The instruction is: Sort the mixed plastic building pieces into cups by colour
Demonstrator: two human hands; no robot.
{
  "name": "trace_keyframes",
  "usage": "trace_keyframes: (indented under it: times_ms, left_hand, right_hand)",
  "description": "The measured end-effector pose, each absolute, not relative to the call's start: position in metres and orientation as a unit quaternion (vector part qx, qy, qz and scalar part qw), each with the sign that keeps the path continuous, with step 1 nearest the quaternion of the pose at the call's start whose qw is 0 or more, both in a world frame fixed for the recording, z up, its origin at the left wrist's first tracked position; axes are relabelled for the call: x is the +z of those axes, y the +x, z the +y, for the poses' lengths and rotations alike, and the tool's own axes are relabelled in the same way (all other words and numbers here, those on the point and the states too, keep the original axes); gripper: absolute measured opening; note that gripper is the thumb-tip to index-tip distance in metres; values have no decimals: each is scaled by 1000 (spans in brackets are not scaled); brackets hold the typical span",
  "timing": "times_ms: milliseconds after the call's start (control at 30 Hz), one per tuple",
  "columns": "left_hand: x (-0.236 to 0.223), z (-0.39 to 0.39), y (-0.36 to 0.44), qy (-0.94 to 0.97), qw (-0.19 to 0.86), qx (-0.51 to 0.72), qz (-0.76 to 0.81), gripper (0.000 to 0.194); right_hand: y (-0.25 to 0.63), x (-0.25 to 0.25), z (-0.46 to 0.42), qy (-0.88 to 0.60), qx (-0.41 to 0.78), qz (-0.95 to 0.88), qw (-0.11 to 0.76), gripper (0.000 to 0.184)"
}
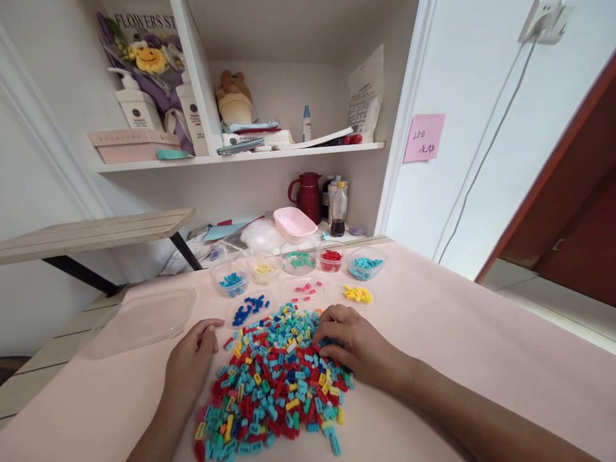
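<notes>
A loose heap of small toy building bricks [283, 378] in red, light blue, yellow, green and other colours covers the table's middle. My right hand [353, 343] rests over its right upper side, fingers bent and apart among the bricks; the fingertips are partly hidden, and no held brick shows. Left of the heap, my left hand [193, 350] lies on the table, its fingers loosely bent with nothing visible in them. Just beyond it, a clear lid [230, 316] bears dark blue bricks. Pink bricks [305, 292] and yellow bricks [357, 294] lie on other shallow clear pieces.
Behind stand clear tubs with blue [231, 282], pale yellow [263, 271], green [299, 260], red [331, 258] and light blue bricks [366, 265]. A large clear lid [144, 321] lies at left. Farther back are a pink basin [294, 222], a dark red jug [308, 196] and a bottle [339, 208].
</notes>
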State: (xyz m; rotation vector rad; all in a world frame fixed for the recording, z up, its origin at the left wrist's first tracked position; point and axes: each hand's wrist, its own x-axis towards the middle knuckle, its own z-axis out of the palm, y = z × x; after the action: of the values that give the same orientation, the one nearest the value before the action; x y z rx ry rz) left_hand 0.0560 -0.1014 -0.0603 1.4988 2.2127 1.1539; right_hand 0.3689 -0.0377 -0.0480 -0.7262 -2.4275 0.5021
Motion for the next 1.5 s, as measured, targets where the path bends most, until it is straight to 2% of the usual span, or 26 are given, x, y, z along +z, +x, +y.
trace_keyframes:
  times_ms: [133, 300, 433, 600, 900, 1167, 1300, 1433, 1500]
  left_hand:
    - [-64, -99, 51, 509, 110, 387, 761, 35]
    - [-69, -95, 44, 516, 98, 386, 758, 35]
    - [-69, -95, 44, 514, 98, 384, 760, 37]
    - [-68, -97, 46, 511, 99, 374, 768, 36]
    - [-71, -95, 42, 508, 105, 371, 771, 37]
    - [-68, -97, 45, 498, 111, 392, 766, 37]
    - [-67, -98, 47, 486, 117, 395, 771, 37]
    - [-64, -98, 50, 480, 124, 381, 780, 34]
    - [-63, -98, 51, 479, 127, 381, 780, 34]
  right_hand:
    - [385, -38, -22, -293, 244, -854, 353, 15]
    - [422, -34, 9, -415, 252, -736, 472, 23]
    - [437, -40, 23, -479, 313, -634, 521, 31]
    - [430, -44, 22, -497, 334, -630, 495, 35]
    - [413, -53, 19, -457, 368, -680, 439, 28]
    - [390, -7, 93, -504, 205, -697, 466, 21]
    - [382, 6, 103, -513, 171, -686, 487, 31]
    - [379, -1, 69, -496, 221, -693, 475, 28]
    - [379, -5, 44, -453, 320, -688, 469, 29]
